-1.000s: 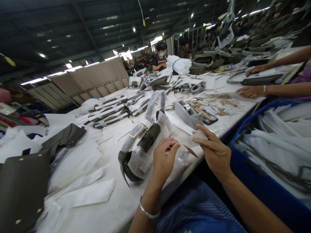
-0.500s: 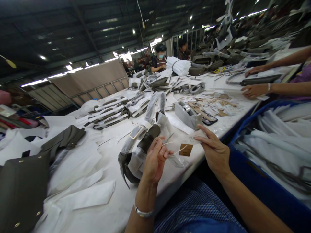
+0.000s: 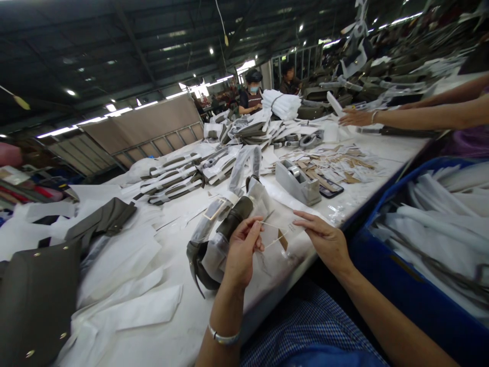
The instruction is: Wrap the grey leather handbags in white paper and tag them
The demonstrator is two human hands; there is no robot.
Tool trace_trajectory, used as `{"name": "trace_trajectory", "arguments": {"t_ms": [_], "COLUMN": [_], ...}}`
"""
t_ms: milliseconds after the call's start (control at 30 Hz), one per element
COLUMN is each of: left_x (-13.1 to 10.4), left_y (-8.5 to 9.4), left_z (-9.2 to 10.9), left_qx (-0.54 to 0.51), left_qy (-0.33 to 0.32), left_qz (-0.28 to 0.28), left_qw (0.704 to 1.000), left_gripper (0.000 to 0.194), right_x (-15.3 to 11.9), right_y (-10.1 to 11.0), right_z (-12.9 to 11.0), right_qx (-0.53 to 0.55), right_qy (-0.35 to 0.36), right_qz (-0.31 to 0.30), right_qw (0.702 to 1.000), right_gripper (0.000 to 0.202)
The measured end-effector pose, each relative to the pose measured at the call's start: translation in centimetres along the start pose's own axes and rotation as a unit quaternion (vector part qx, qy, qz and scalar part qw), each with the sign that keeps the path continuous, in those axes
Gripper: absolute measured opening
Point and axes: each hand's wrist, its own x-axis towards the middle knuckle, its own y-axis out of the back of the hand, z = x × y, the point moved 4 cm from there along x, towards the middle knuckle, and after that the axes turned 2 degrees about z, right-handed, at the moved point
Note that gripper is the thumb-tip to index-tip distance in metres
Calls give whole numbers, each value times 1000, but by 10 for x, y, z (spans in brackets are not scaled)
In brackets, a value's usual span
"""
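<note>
Thin pale string (image 3: 273, 233) is stretching between my two hands above the white table (image 3: 198, 316) edge. I am pinching one end with my left hand (image 3: 240, 252), fingers pressed together; my right hand (image 3: 324, 239) is gripping the small brown card tag (image 3: 283, 239). Pulling harder, I judge, risks snapping or slipping it.

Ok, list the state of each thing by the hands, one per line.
Left hand: pinched shut on the thin white string.
Right hand: grips the clear plastic sleeve.
Small brown card tag: hangs on the string.
Olive-green wrapped bag handle: lies flat on the white table.
Grey tape dispenser: upright, untouched.
</note>
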Motion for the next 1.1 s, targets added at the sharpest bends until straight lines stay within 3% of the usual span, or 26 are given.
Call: {"name": "trace_trajectory", "arguments": {"t_ms": [67, 233, 400, 500, 600, 700, 800, 867, 967, 1100], "left_x": [1, 0, -2, -3, -2, -3, -5, -7, -11, -10], "left_y": [2, -1, -2, -2, -1, -2, -2, -2, -5, -8], "left_z": [-2, -7, -10, -10, -11, -9, 0, 9, 20, 23], "left_qx": [111, 301, 397, 412, 390, 321, 255, 238, 243, 255], "left_qy": [-29, -89, -107, -134, -126, -117, -134, -151, -171, -161], "left_qz": [-1, -64, -66, -59, -58, -88, -87, -71, -71, -61], "left_qw": [993, 947, 909, 899, 910, 936, 954, 957, 952, 951], "left_gripper": [22, 12, 16, 12, 13, 15, 17, 19, 20, 17], "right_x": [2, 10, 14, 14, 14, 14, 11, 8, 4, 0], "right_y": [0, 4, 9, 10, 11, 13, 11, 7, 3, -4], "right_z": [0, -9, -23, -28, -26, -20, -15, -14, -11, -5], "right_qx": [-10, -62, -149, -157, -126, -75, 26, 95, 102, 67], "right_qy": [10, 75, 135, 135, 90, -22, -153, -203, -222, -182], "right_qz": [-3, -12, -13, -26, -38, -52, -90, -110, -106, -110], "right_qw": [1000, 995, 979, 978, 987, 996, 984, 968, 964, 975], "right_gripper": [21, 20, 13, 13, 16, 25, 44, 58, 68, 66]}}
